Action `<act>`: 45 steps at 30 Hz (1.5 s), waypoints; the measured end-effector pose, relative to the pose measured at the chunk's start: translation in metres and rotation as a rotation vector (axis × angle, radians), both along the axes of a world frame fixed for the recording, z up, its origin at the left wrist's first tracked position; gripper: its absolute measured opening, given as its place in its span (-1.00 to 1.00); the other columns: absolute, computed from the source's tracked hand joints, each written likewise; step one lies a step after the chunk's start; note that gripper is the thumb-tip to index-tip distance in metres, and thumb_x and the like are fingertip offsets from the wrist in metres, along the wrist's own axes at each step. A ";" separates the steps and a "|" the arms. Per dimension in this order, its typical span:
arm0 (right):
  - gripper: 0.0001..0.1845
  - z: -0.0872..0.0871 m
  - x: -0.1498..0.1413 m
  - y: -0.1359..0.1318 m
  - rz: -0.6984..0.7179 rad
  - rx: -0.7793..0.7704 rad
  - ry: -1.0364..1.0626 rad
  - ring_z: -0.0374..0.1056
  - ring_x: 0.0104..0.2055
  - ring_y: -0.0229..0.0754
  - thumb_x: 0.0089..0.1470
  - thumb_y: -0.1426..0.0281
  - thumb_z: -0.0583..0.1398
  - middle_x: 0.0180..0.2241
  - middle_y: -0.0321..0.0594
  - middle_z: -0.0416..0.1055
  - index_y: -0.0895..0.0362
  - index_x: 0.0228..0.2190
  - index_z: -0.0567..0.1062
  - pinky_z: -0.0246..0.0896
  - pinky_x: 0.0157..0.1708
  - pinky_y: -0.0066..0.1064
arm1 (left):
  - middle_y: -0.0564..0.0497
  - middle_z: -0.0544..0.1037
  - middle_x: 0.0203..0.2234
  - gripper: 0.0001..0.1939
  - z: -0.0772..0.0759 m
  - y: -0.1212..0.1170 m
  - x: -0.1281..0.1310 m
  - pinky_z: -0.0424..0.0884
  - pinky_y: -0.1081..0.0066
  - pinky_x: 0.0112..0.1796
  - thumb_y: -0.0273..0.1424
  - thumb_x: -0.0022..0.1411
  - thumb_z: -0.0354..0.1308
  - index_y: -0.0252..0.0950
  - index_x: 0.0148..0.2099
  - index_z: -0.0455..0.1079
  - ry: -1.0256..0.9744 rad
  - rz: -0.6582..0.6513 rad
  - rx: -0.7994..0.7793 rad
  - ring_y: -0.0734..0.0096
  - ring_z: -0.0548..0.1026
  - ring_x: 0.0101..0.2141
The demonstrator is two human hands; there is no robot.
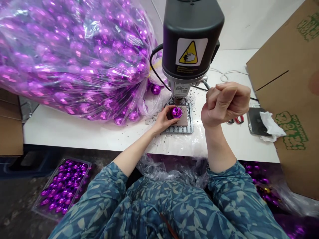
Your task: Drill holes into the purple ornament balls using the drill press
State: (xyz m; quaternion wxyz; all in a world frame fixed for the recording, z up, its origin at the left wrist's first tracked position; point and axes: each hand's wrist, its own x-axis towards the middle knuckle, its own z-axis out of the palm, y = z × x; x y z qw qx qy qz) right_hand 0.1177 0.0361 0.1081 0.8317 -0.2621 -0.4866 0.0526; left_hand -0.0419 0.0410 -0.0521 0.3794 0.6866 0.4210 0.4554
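Observation:
Under the black bench drill press [193, 49], my left hand [163, 119] is closed around a shiny purple faceted ball [176, 113]. The ball rests on a flat board [183, 120] over the slotted metal base [174, 130], directly below the drill's chuck [177, 100]. Whether the bit touches the ball is too small to tell. My right hand [225, 103] is raised in a fist at the end of the drill's metal feed lever [205, 83]; the fingers cover most of the lever.
A huge clear bag of purple balls [74, 59] fills the left of the white table [74, 132]. One loose ball [156, 89] lies behind. Right are red-handled scissors [239, 119], a phone [256, 124], tissue [270, 124] and a cardboard box [286, 83]. A clear tub [88, 166] stands lower left.

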 end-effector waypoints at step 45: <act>-0.31 0.076 -0.006 0.029 0.196 -0.045 0.072 -0.19 -0.76 -0.49 -0.19 -0.32 0.32 -0.74 -0.49 0.00 0.08 -0.58 0.45 -0.42 -0.74 -0.36 | -0.16 0.62 -0.05 -0.68 0.061 0.012 -0.068 0.53 -0.01 0.13 -0.58 0.38 0.07 -0.22 0.06 0.52 0.451 0.189 0.278 0.02 0.58 0.02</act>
